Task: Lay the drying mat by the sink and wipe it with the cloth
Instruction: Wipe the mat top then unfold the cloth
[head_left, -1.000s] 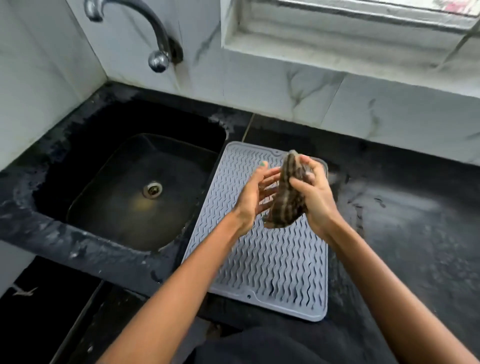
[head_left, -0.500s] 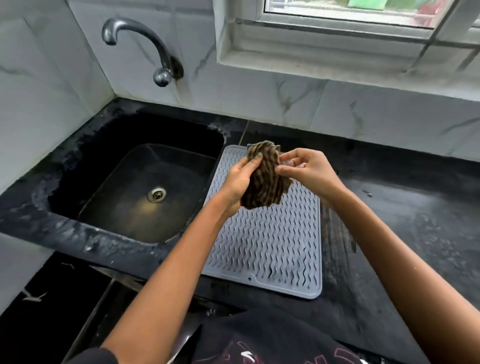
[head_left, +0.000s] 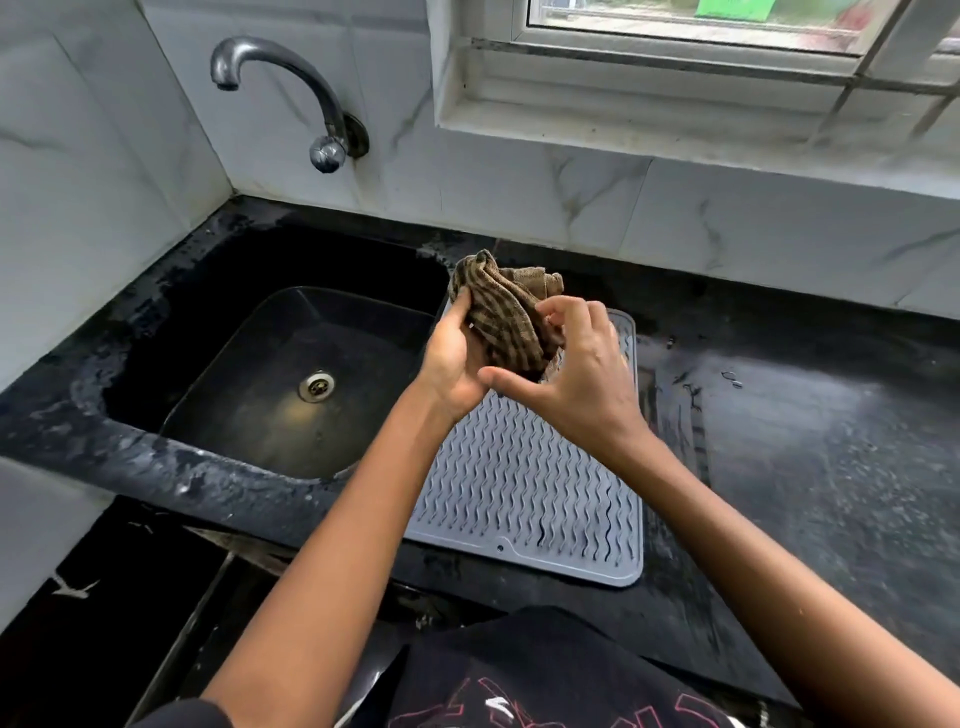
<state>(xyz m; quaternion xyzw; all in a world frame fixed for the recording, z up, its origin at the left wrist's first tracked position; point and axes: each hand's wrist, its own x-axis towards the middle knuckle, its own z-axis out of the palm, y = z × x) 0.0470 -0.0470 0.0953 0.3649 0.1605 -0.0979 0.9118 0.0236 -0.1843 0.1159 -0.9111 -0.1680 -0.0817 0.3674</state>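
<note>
- The grey ribbed silicone drying mat (head_left: 524, 493) lies flat on the black stone counter (head_left: 810, 441), just right of the sunken black sink (head_left: 291, 374). Its long axis runs from the lower centre of the frame up toward the tiled wall.
- The crumpled brown checked cloth (head_left: 506, 312) is held in the air at the centre of the frame, above the mat's far end.
- The left hand (head_left: 457, 358) cups the cloth from the left, its fingers curled shut on the fabric.
- The right hand (head_left: 582, 374) comes in from the right; its fingertips pinch a fold of the cloth while its thumb sticks out loose toward the left.
- By my reading the laying is done, and the cloth is being bunched into a pad for wiping.
- The mat lies straight below and toward the lower edge of the frame from the grip, so a stroke would likely run down that long axis. Both hands hang about equally near; the right sits more squarely over the mat.
</note>
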